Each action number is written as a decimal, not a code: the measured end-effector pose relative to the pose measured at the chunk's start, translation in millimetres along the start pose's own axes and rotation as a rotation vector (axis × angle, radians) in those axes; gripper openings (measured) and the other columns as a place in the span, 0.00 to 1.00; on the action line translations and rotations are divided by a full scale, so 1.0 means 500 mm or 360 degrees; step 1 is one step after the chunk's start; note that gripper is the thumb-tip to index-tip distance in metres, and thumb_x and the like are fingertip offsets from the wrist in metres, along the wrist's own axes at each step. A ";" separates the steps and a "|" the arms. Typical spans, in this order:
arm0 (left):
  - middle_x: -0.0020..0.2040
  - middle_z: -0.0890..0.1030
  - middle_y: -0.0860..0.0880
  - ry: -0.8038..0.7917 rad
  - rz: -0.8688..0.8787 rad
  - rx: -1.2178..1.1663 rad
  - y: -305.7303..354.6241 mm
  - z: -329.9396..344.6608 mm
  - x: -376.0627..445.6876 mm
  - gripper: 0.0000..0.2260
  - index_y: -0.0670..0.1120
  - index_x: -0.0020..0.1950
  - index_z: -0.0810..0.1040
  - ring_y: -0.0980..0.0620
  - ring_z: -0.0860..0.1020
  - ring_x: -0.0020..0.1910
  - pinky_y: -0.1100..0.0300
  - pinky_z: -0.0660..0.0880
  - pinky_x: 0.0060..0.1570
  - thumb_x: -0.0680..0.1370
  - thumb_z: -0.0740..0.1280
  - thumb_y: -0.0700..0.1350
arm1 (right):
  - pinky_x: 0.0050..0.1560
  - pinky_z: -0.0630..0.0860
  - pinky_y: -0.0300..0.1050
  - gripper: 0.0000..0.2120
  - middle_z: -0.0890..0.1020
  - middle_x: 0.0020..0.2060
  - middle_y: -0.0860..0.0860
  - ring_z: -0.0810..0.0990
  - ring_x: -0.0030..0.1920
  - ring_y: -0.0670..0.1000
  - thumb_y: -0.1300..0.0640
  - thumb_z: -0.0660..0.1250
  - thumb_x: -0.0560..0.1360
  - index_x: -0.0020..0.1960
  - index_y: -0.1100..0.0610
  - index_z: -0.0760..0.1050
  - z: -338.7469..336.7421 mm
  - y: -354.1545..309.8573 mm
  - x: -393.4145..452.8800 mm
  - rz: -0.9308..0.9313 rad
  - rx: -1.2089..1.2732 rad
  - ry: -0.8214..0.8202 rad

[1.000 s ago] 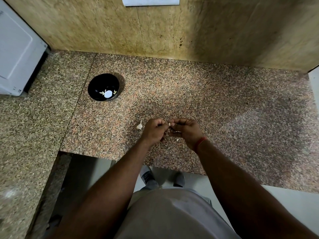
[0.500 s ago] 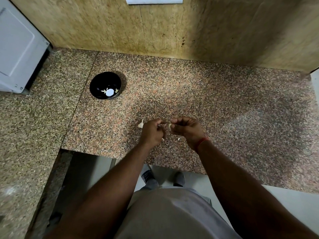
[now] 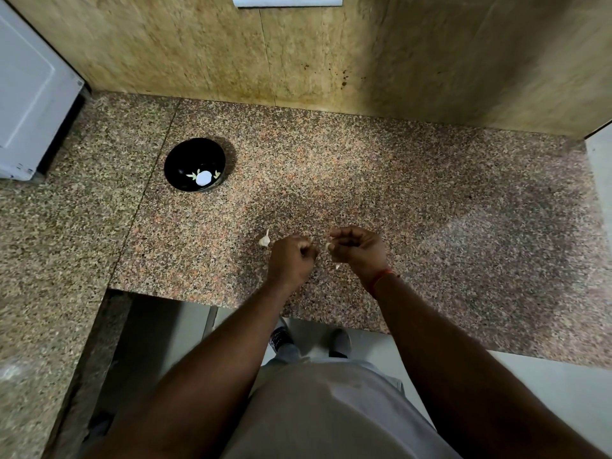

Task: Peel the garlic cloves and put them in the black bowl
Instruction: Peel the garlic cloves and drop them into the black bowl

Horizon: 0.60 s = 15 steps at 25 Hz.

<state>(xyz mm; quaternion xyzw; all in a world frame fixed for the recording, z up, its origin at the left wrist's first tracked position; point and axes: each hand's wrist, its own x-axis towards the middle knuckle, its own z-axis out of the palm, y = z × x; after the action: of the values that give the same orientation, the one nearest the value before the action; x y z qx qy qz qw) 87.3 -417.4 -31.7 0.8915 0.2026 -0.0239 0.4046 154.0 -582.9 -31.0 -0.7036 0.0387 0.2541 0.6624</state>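
My right hand [image 3: 359, 251] pinches a garlic clove [image 3: 329, 246] at its fingertips, just above the granite counter [image 3: 430, 210]. My left hand [image 3: 291, 260] is curled tight w/ thumb & finger pressed together, can't tell if it holds peel. Another clove [image 3: 264, 240] lies just left of it; black bowl [image 3: 195, 168] sits far left w/ a few cloves inside.

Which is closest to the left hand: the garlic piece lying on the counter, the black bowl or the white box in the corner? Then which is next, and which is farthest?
From the left hand:
1. Garlic piece, just beside the knuckles on the counter.
2. Black bowl, farther back and to the left.
3. White box, far off in the left corner.
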 end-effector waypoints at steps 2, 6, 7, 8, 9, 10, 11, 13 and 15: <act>0.46 0.86 0.51 -0.0052 0.0004 0.0011 0.005 0.004 0.003 0.06 0.47 0.53 0.86 0.59 0.80 0.38 0.65 0.75 0.39 0.79 0.72 0.38 | 0.46 0.85 0.52 0.12 0.87 0.45 0.58 0.86 0.44 0.54 0.70 0.76 0.71 0.53 0.62 0.84 -0.001 -0.001 -0.001 0.0001 -0.0033 -0.0008; 0.45 0.86 0.52 -0.0020 0.0017 0.0004 0.018 0.006 0.000 0.06 0.47 0.53 0.86 0.62 0.79 0.36 0.66 0.73 0.35 0.77 0.73 0.39 | 0.46 0.85 0.50 0.12 0.88 0.44 0.56 0.87 0.43 0.53 0.70 0.77 0.71 0.53 0.63 0.84 -0.002 0.004 -0.005 -0.0010 -0.0085 -0.0035; 0.41 0.85 0.53 -0.0013 0.0027 -0.0015 0.022 0.007 -0.002 0.03 0.47 0.48 0.87 0.61 0.80 0.35 0.65 0.73 0.36 0.76 0.75 0.40 | 0.45 0.85 0.48 0.12 0.88 0.44 0.56 0.87 0.43 0.52 0.70 0.77 0.71 0.53 0.64 0.84 -0.004 0.003 -0.005 -0.0004 -0.0081 -0.0037; 0.38 0.85 0.53 -0.0007 0.0020 -0.0047 0.025 0.007 -0.003 0.02 0.47 0.45 0.87 0.60 0.80 0.35 0.65 0.73 0.37 0.75 0.76 0.41 | 0.45 0.85 0.47 0.11 0.88 0.44 0.56 0.87 0.43 0.52 0.71 0.76 0.71 0.53 0.64 0.84 -0.006 0.002 -0.006 0.0003 -0.0074 -0.0039; 0.37 0.85 0.53 0.0005 0.0009 -0.0089 0.028 0.007 -0.003 0.01 0.46 0.44 0.87 0.60 0.81 0.35 0.65 0.74 0.37 0.75 0.77 0.41 | 0.44 0.84 0.46 0.11 0.88 0.45 0.57 0.87 0.42 0.52 0.71 0.76 0.71 0.53 0.65 0.84 -0.008 0.001 -0.007 0.0006 -0.0066 -0.0037; 0.37 0.85 0.53 0.0013 -0.0005 -0.0134 0.030 0.008 -0.002 0.01 0.46 0.43 0.87 0.59 0.81 0.35 0.65 0.75 0.37 0.74 0.77 0.41 | 0.44 0.84 0.46 0.10 0.87 0.44 0.58 0.86 0.42 0.52 0.72 0.76 0.71 0.52 0.66 0.84 -0.010 -0.001 -0.009 0.0003 -0.0059 -0.0036; 0.36 0.84 0.54 0.0009 -0.0017 -0.0178 0.031 0.010 -0.001 0.01 0.46 0.44 0.87 0.59 0.82 0.35 0.65 0.76 0.37 0.74 0.77 0.40 | 0.44 0.84 0.46 0.10 0.87 0.44 0.59 0.86 0.41 0.52 0.72 0.76 0.71 0.51 0.66 0.84 -0.013 -0.002 -0.010 -0.0005 -0.0049 -0.0039; 0.36 0.84 0.55 -0.0026 -0.0039 -0.0253 0.038 0.010 0.001 0.02 0.45 0.45 0.87 0.59 0.82 0.35 0.64 0.77 0.36 0.74 0.77 0.40 | 0.44 0.84 0.48 0.08 0.87 0.43 0.60 0.86 0.41 0.53 0.73 0.75 0.71 0.50 0.67 0.83 -0.018 -0.001 -0.010 -0.0025 0.0008 -0.0065; 0.37 0.84 0.56 -0.0021 -0.0035 -0.0298 0.043 0.010 0.002 0.04 0.44 0.46 0.87 0.60 0.82 0.35 0.68 0.76 0.35 0.73 0.78 0.40 | 0.48 0.85 0.53 0.08 0.86 0.44 0.62 0.86 0.44 0.57 0.73 0.75 0.71 0.48 0.65 0.83 -0.021 0.001 -0.011 -0.0015 0.0116 -0.0099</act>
<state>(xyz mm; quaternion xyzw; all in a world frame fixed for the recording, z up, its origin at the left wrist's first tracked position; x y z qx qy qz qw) 96.8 -433.4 -20.1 0.8474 0.2109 -0.0152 0.4871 152.4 -594.2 -29.2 -0.6710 0.0240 0.2713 0.6896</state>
